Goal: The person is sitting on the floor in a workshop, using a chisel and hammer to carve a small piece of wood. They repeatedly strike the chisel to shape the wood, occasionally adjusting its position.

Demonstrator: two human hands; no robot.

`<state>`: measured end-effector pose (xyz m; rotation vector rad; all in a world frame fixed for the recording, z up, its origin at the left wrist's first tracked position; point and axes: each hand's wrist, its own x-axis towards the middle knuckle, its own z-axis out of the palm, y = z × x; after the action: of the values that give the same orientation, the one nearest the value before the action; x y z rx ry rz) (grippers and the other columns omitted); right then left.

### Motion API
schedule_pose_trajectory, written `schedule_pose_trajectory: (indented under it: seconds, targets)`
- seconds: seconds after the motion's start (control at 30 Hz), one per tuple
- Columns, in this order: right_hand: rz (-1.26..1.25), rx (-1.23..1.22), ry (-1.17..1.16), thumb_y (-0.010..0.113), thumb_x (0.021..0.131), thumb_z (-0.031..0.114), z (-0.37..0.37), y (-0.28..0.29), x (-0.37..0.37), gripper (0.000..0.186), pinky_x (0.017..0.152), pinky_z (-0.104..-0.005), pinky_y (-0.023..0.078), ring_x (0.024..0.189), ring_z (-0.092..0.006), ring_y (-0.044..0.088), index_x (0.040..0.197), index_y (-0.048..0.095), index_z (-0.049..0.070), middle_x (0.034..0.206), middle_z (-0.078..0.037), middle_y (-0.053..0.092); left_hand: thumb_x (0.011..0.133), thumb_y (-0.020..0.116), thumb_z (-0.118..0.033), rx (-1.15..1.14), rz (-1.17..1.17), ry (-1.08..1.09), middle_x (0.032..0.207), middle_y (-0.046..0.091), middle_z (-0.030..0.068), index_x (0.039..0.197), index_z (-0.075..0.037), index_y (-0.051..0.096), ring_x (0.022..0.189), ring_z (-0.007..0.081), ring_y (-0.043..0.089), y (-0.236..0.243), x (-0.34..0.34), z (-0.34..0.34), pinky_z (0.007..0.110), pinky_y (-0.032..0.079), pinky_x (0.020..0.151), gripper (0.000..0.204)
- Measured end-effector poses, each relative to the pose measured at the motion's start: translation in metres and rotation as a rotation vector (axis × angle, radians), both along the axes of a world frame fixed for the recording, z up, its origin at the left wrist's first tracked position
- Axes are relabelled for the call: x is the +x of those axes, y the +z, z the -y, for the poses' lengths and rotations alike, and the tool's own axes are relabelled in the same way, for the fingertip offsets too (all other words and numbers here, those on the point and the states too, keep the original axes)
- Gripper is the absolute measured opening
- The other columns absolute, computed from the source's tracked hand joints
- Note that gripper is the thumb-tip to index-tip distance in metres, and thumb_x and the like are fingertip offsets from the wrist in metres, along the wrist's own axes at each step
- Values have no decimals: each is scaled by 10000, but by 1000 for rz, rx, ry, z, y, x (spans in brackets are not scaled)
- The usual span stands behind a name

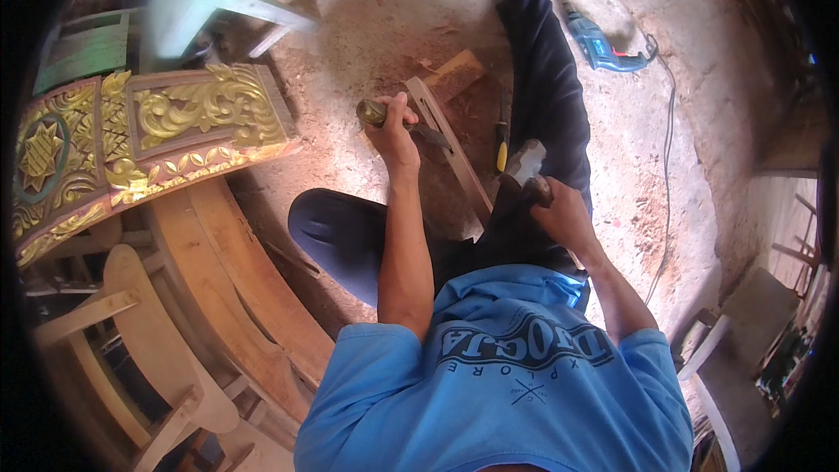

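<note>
My left hand (398, 140) is closed round the handle of a chisel (370, 112), its blade reaching over a narrow wooden strip (459, 162). Whether the tip touches the wood I cannot tell. A slot is cut near the strip's far end, and its near end lies by my lap. My right hand (564, 212) grips a hammer (526, 160) by its handle, with the metal head raised over my right thigh. Between the strip and my outstretched right leg lies a tool with a yellow-and-black handle (502, 149).
A blue power drill (603, 45) with its cord lies beyond my right leg. At left, a gold-painted carved panel (201, 114) stands near curved wooden boards (227, 280) and chair-like parts (166, 341). A pale green stool (210, 4) stands far left. A wood offcut (459, 72) lies ahead.
</note>
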<state>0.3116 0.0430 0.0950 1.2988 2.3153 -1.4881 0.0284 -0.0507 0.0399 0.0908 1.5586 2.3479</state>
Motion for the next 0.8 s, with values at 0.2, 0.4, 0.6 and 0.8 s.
schedule_pose_trajectory:
  seconds: [0.2,0.4,0.6,0.8]
  targets:
    - [-58,69,64,690,777,149,-9,12,-17,280,796,-524,521,914,-479,659,1006,644,-6,906,-289,683,894,719,-56,-13,-33,-3,689,536,-6,826,-94,550,610,97,518,0,5,-3,280,462,619,186]
    - [-228,162,198,711,779,174,-33,64,-86,273,788,-533,528,885,-468,669,989,650,9,875,-273,689,892,714,-61,10,-38,-6,708,541,-12,812,-88,550,644,89,517,5,16,-2,267,442,641,185]
    - [-379,281,361,714,775,211,-33,115,-162,282,767,-518,545,843,-445,690,972,659,18,838,-248,698,879,694,-44,48,-91,49,848,625,14,953,-68,636,770,112,587,-3,25,3,273,467,733,97]
    - [-219,411,631,719,742,184,-21,99,-197,287,758,-509,567,841,-417,708,977,681,25,821,-222,703,936,688,-188,-74,-40,-68,1302,602,90,1334,-22,532,1168,193,607,-22,30,9,362,520,987,459]
